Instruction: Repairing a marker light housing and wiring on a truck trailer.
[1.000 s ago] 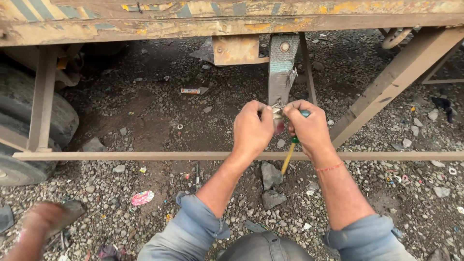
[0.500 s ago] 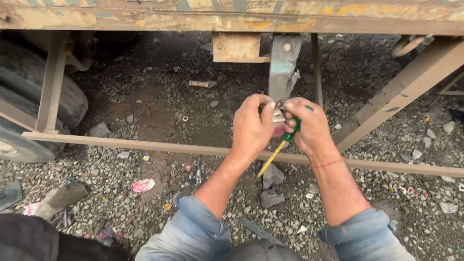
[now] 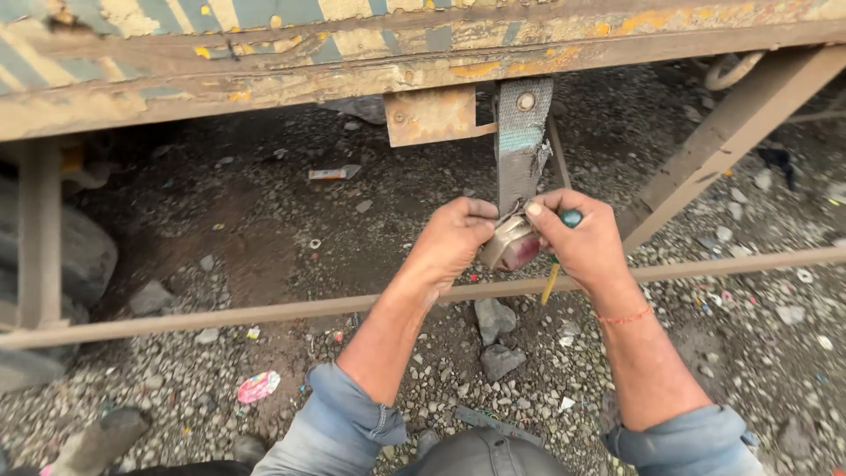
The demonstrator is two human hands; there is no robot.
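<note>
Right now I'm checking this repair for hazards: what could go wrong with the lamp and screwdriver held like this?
The small red lamp seems pinched only by fingertips of the left hand and right hand against the hanging metal bracket; it could slip onto the gravel. The screwdriver, tucked in the right palm, might drop. Frayed wires on the rusty bracket could scratch fingers.

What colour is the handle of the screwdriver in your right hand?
Green at the top, yellow lower down; the green-and-yellow screwdriver handle shows best in the head view, gripped by the right hand.
</note>
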